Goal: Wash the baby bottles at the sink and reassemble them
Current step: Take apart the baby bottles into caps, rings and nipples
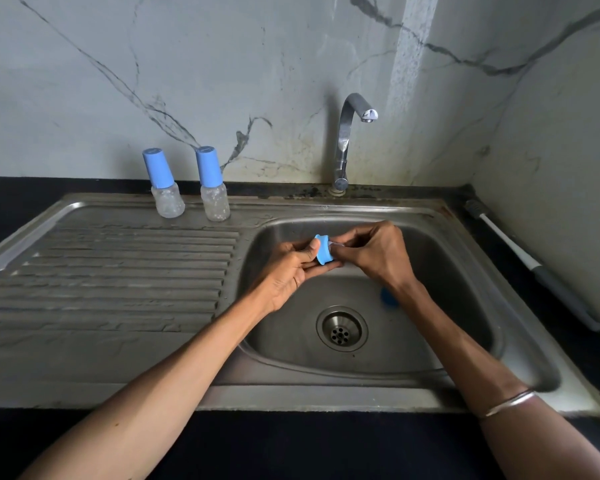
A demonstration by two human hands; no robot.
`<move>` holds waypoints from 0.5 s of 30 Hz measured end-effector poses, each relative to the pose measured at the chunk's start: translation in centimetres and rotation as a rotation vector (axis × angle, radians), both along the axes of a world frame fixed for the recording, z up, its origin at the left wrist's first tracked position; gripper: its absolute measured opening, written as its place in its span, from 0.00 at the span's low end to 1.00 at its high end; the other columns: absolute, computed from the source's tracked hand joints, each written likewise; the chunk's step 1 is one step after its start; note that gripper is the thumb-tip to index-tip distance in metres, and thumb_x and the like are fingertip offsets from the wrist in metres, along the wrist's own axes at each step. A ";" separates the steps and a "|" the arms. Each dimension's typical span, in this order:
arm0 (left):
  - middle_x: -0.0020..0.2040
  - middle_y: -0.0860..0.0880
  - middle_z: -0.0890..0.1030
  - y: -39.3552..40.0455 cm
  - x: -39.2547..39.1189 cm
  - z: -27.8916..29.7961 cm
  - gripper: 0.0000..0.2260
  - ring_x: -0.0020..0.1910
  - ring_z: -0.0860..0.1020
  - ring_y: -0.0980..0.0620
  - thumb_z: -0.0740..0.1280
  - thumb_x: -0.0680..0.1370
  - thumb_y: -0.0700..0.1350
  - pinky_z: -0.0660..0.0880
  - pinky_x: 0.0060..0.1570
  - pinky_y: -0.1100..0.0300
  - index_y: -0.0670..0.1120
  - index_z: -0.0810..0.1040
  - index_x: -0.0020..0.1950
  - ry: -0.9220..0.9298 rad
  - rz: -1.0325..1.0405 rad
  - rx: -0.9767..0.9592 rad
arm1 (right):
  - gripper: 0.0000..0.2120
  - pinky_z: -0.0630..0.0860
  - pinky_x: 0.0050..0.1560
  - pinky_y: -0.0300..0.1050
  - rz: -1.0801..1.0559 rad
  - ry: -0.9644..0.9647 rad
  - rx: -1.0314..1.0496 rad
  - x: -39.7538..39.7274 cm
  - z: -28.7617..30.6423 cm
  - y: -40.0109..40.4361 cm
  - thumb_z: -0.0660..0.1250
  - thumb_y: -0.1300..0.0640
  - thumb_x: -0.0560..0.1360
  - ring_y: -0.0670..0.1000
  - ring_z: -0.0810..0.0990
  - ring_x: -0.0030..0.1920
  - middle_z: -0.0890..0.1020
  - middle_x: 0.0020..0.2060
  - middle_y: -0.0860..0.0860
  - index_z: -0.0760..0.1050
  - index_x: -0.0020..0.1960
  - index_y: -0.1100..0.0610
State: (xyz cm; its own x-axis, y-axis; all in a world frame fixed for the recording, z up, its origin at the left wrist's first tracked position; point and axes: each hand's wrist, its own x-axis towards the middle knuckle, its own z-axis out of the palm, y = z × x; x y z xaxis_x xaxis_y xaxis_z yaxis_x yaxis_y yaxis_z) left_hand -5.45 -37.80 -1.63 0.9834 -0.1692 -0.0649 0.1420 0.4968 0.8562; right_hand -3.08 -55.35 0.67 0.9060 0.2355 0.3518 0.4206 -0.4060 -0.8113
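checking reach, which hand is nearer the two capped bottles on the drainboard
Left. The left hand is over the basin's left side, closer to the capped bottles; the right hand is farther right, beyond the blue ring both hands hold.

Two capped baby bottles (pixel 168 183) (pixel 213 184), one blue collar ring (pixel 324 250), one tap (pixel 349 140), one brush (pixel 530 261), two hands (pixel 293 271) (pixel 378 252).

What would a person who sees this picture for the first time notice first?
Most likely the two hands over the sink basin: the left hand and the right hand together hold a small blue ring. Next, two capped baby bottles stand upright at the back of the draining board, left of the tap, which shows no running water.
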 end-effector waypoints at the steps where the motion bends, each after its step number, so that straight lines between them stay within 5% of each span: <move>1: 0.52 0.37 0.84 0.0 0.0 0.0 0.08 0.54 0.83 0.41 0.62 0.82 0.35 0.82 0.50 0.55 0.31 0.78 0.54 -0.002 0.002 0.005 | 0.05 0.81 0.42 0.37 -0.003 -0.010 0.006 -0.1 0.0 0.1 0.78 0.58 0.68 0.44 0.85 0.38 0.86 0.38 0.47 0.86 0.44 0.56; 8: 0.59 0.35 0.82 0.3 0.3 0.0 0.15 0.59 0.82 0.40 0.63 0.81 0.36 0.81 0.57 0.51 0.29 0.73 0.65 -0.029 0.053 0.042 | 0.14 0.80 0.54 0.38 0.052 0.013 -0.047 0.2 0.2 -0.2 0.77 0.56 0.69 0.39 0.83 0.49 0.86 0.49 0.46 0.84 0.55 0.54; 15: 0.60 0.34 0.81 -0.3 0.0 0.2 0.14 0.59 0.82 0.42 0.65 0.81 0.39 0.82 0.54 0.54 0.31 0.76 0.62 0.055 0.132 -0.045 | 0.11 0.80 0.53 0.38 -0.005 0.029 0.006 0.3 -0.2 0.3 0.77 0.59 0.70 0.39 0.84 0.47 0.86 0.46 0.46 0.83 0.52 0.55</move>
State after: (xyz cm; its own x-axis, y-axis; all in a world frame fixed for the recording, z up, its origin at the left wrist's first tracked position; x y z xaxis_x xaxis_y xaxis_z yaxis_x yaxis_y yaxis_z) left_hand -5.45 -38.13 -1.42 0.9926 -0.0425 -0.1141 0.1185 0.5523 0.8252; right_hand -2.82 -55.02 0.48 0.9170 0.2292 0.3265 0.3947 -0.4029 -0.8258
